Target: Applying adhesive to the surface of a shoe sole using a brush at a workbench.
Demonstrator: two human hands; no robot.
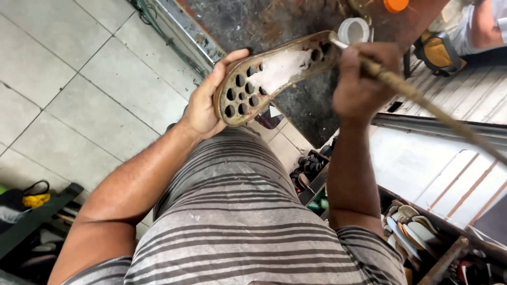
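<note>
My left hand (pixel 203 103) grips the heel end of a tan shoe sole (pixel 274 74), held up with its inner side toward me. The sole has several round holes at the heel and toe and a wet white patch of glue along its middle. My right hand (pixel 362 79) is closed around a long, glue-crusted brush handle (pixel 422 103). The brush tip touches the toe end of the sole. My striped grey shirt fills the lower middle of the view.
A dark, stained worktop (pixel 274 21) lies beyond the sole, with a white cup (pixel 353 30) and an orange cap (pixel 395 5) on it. Pale floor tiles (pixel 79 68) spread left. A box of shoe soles (pixel 409 224) sits lower right. Another person's arm (pixel 483 26) is top right.
</note>
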